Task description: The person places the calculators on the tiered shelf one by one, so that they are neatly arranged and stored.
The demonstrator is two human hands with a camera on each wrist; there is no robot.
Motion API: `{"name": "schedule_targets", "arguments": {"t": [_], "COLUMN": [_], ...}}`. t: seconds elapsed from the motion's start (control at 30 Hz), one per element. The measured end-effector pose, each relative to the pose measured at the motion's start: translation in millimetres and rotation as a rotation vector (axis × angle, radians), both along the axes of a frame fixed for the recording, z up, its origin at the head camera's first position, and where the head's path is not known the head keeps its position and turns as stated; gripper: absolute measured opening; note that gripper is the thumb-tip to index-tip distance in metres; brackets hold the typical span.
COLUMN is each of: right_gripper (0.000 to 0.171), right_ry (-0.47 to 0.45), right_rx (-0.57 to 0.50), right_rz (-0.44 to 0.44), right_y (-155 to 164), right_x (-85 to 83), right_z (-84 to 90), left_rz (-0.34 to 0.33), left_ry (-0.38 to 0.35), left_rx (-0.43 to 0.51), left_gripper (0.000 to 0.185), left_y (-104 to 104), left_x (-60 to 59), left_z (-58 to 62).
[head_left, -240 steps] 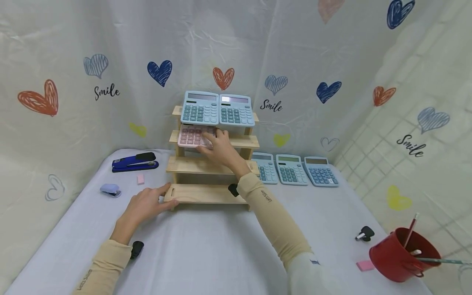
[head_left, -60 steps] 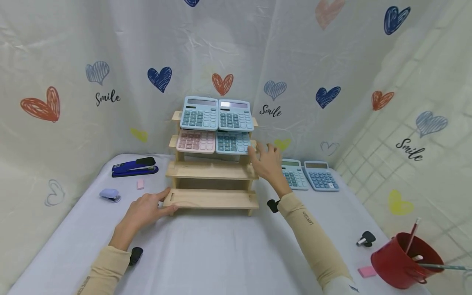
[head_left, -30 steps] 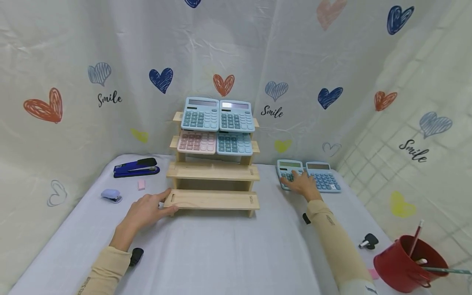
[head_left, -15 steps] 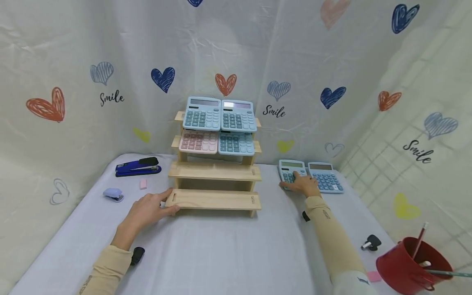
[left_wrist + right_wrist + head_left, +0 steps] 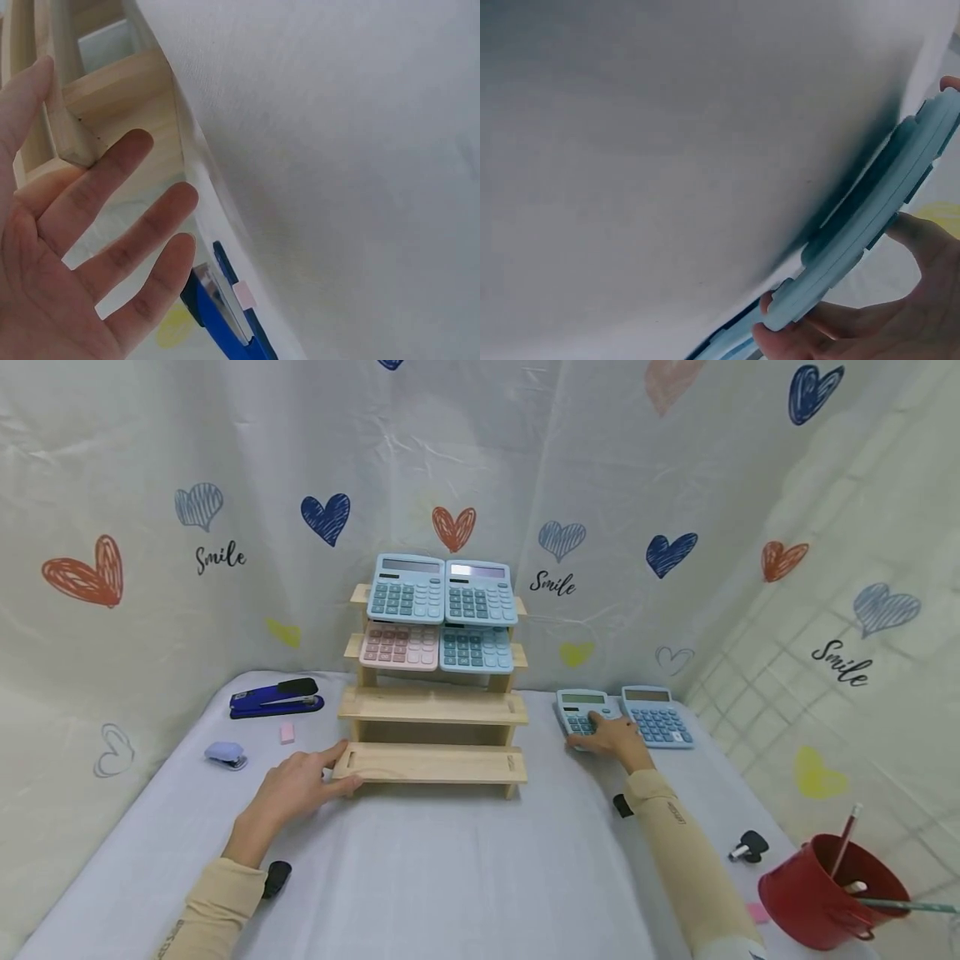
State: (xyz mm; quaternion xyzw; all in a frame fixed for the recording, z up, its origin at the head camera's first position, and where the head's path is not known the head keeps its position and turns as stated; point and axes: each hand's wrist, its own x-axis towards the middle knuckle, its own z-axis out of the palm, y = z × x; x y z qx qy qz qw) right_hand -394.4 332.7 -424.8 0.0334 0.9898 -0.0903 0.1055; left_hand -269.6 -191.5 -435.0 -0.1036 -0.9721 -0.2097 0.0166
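Observation:
My left hand point(image 5: 300, 787) holds the left end of the lowest shelf of a four-tier wooden rack point(image 5: 431, 763) between thumb and forefinger; the other fingers point(image 5: 142, 236) are spread. Right of the rack, my right hand point(image 5: 617, 740) grips a light blue calculator point(image 5: 564, 712) by its edges. In the right wrist view this calculator point(image 5: 870, 217) is tilted, one side off the cloth. Two blue calculators point(image 5: 407, 589) fill the top tier. Below them, a pink calculator point(image 5: 397, 648) sits beside a blue calculator point(image 5: 477, 652). The two lower tiers bear nothing.
Another blue calculator point(image 5: 660, 724) lies right of the gripped one. At left are a dark blue stapler point(image 5: 273, 700), a small lilac stapler point(image 5: 225, 754) and a pink eraser point(image 5: 287, 732). A red bucket point(image 5: 806, 893) with pencils and a black-topped object point(image 5: 750, 846) stand at right.
A blue calculator has joined the pink one on the second tier. My right hand has moved from the rack to the table calculator, which has just shifted left. The left hand has stayed.

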Motion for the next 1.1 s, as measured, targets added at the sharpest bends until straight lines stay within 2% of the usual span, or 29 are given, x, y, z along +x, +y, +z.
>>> {"name": "schedule_targets", "arguments": {"t": [0.3, 0.67, 1.1], "right_gripper": [0.097, 0.089, 0.083], "right_ry": [0.128, 0.316, 0.369], "right_rx": [-0.038, -0.113, -0.069], "right_rz": [0.087, 0.195, 0.315], "right_y": [-5.3, -38.7, -83.4], "right_x": [30.4, 84.9, 123.0], "right_z": [19.7, 56.4, 76.3], "left_rz": [-0.013, -0.016, -0.031], "left_ry": [0.011, 0.004, 0.011], "left_rx": [-0.003, 0.008, 0.019], "left_gripper": [0.081, 0.081, 0.081], "left_y": [-0.9, -1.4, -0.5], "left_x": [0.0, 2.1, 2.2], "left_z": [2.2, 2.3, 0.6]}}
